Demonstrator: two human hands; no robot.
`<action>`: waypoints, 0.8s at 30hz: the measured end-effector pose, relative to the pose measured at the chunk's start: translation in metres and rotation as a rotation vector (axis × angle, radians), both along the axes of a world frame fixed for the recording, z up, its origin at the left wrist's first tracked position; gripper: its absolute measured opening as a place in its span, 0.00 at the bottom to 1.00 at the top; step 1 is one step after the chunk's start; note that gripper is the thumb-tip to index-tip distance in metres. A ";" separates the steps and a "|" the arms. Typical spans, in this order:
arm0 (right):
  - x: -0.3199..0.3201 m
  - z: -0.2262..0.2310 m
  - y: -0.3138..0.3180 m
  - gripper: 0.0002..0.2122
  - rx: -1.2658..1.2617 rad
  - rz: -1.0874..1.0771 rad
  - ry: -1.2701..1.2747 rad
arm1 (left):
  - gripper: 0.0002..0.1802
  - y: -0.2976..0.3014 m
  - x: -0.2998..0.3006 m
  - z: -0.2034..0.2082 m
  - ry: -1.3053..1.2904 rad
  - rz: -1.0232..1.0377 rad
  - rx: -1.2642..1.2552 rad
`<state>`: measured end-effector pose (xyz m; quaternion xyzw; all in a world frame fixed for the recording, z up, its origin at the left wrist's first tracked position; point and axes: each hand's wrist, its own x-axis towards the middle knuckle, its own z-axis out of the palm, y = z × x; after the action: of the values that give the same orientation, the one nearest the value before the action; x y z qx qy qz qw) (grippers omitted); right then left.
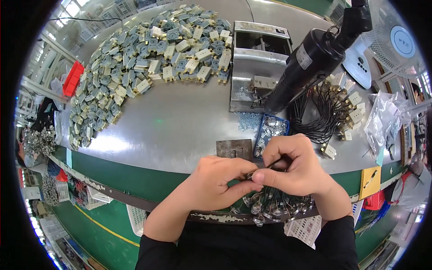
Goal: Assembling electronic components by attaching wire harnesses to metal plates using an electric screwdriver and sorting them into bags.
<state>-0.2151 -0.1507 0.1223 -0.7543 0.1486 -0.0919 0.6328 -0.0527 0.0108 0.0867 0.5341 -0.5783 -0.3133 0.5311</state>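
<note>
Head view: over the front edge of the surface (157,126), fingers of the left hand (218,182) and right hand (297,173) are closed on a small dark part (250,176), mostly hidden; the step is judged to be two-handed fitting, the next move calling for a steady pinch. Working room appears leftward, between front edge and grey-and-cream pile (180,49); the steel block (234,149) and hanging metal pieces (272,209) confine the hands.

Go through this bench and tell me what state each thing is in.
Left hand: pinching a small dark piece
Right hand: pinching at the same piece
Blue tray: open, holding small metal pieces
Grey and cream parts: heaped loosely
Black cables: bunched together
Clear plastic bag: crumpled
Fan: running or stopped, cannot tell
</note>
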 end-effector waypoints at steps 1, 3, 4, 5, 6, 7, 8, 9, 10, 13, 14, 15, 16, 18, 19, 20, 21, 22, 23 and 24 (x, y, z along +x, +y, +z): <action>0.000 0.001 0.000 0.15 0.046 -0.005 0.043 | 0.11 -0.001 -0.002 0.000 -0.045 0.014 -0.038; 0.001 -0.004 -0.005 0.14 0.097 0.039 0.062 | 0.07 -0.003 -0.004 -0.002 -0.091 0.029 -0.078; 0.004 -0.004 -0.007 0.14 0.256 0.064 0.068 | 0.07 -0.003 -0.005 -0.006 -0.122 0.029 -0.102; 0.006 -0.005 -0.008 0.14 0.414 0.089 0.075 | 0.07 -0.003 -0.005 -0.007 -0.153 0.029 -0.127; 0.005 -0.011 -0.011 0.14 0.372 0.115 0.062 | 0.07 -0.004 -0.004 -0.005 -0.151 0.027 -0.130; 0.004 -0.011 -0.013 0.14 0.369 0.112 0.064 | 0.08 -0.003 -0.002 -0.002 -0.117 -0.012 -0.078; 0.002 -0.010 -0.013 0.13 0.309 0.090 0.018 | 0.09 -0.004 -0.001 0.000 -0.083 -0.051 -0.026; 0.003 -0.009 -0.013 0.12 0.252 0.084 -0.036 | 0.09 0.000 -0.004 -0.001 -0.090 -0.041 -0.025; 0.003 -0.012 -0.013 0.12 0.249 0.091 -0.042 | 0.11 0.005 -0.010 -0.009 0.335 -0.103 0.034; -0.001 -0.023 -0.017 0.12 -0.207 0.071 -0.328 | 0.14 0.006 -0.010 -0.029 0.929 -0.211 0.125; -0.002 -0.023 -0.018 0.13 -0.328 0.108 -0.372 | 0.16 0.005 -0.009 -0.032 1.100 -0.256 0.164; -0.002 -0.025 -0.018 0.14 -0.445 0.145 -0.414 | 0.16 0.006 -0.009 -0.033 1.098 -0.253 0.163; -0.004 -0.029 -0.016 0.15 -0.450 0.139 -0.410 | 0.15 0.006 -0.009 -0.034 1.132 -0.228 0.177; -0.007 -0.019 -0.015 0.18 -0.415 0.172 -0.352 | 0.15 0.005 -0.008 -0.033 1.163 -0.203 0.192; -0.008 -0.016 -0.014 0.20 -0.382 0.202 -0.289 | 0.13 0.003 -0.007 -0.029 1.099 -0.116 0.215; -0.007 -0.018 -0.011 0.21 -0.359 0.184 -0.318 | 0.12 0.002 -0.007 -0.024 1.033 -0.030 0.238; -0.006 -0.019 -0.008 0.21 -0.356 0.185 -0.322 | 0.12 0.000 -0.011 -0.020 1.030 -0.027 0.239; -0.006 -0.020 -0.006 0.21 -0.300 0.154 -0.306 | 0.10 -0.003 -0.017 -0.017 0.838 0.105 0.171; -0.006 -0.021 -0.004 0.21 -0.243 0.125 -0.290 | 0.09 -0.004 -0.021 -0.014 0.642 0.231 0.104; -0.007 -0.024 -0.003 0.21 -0.245 0.124 -0.295 | 0.09 -0.006 -0.021 -0.013 0.637 0.231 0.102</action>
<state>-0.2225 -0.1542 0.0984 -0.8118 -0.0049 -0.1794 0.5556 -0.0733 0.0053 0.0740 0.4971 -0.3027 -0.4307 0.6898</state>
